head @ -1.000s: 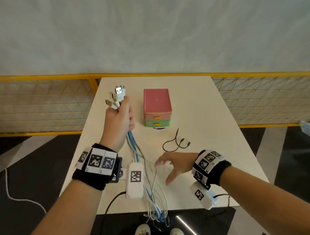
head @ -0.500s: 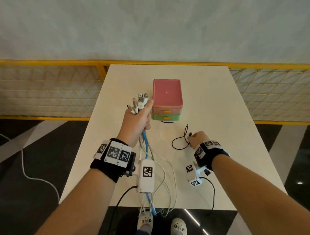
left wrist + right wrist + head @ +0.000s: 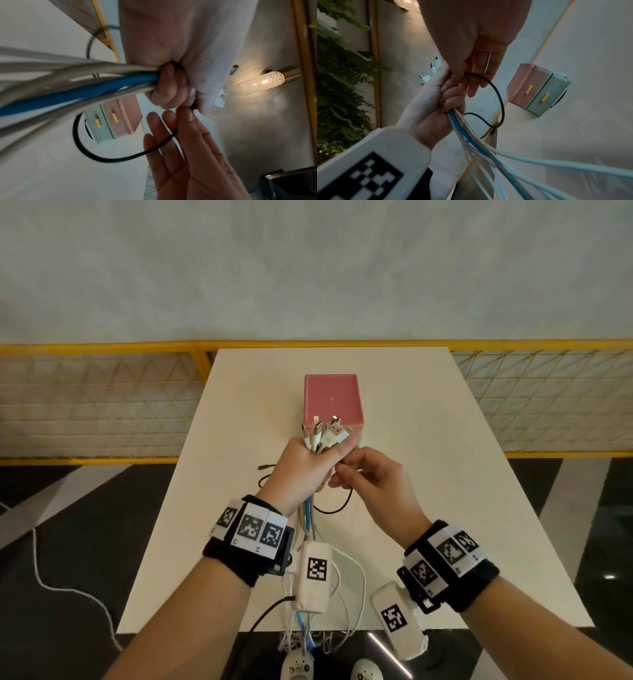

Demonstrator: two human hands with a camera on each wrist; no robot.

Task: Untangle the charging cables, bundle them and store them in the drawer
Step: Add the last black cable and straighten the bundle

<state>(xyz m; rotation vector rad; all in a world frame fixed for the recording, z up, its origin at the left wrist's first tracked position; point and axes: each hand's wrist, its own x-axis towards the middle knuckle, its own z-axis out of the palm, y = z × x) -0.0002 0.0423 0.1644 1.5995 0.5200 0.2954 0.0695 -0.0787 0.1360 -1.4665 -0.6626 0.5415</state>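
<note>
My left hand (image 3: 317, 462) holds a bundle of white and blue charging cables (image 3: 308, 518) in its fist above the table, their plugs (image 3: 325, 433) sticking up. The cables trail down over the table's near edge. My right hand (image 3: 344, 466) pinches one end of a thin black cable (image 3: 337, 510) right against the left fist; its loop hangs below. The right wrist view shows the black cable (image 3: 500, 97) held between thumb and fingers beside the left hand (image 3: 429, 105). A small drawer unit (image 3: 332, 398), pink over green (image 3: 537, 89), stands just behind the hands with both drawers closed.
The white table (image 3: 445, 474) is narrow, with a yellow mesh railing (image 3: 102, 405) behind and to both sides. The black cable's far end (image 3: 263, 468) lies on the table left of my left hand. Cable ends (image 3: 308, 642) dangle past the front edge.
My right hand took the black cable off the table and brought its end up to the left fist. The left hand moved right, in front of the drawer unit.
</note>
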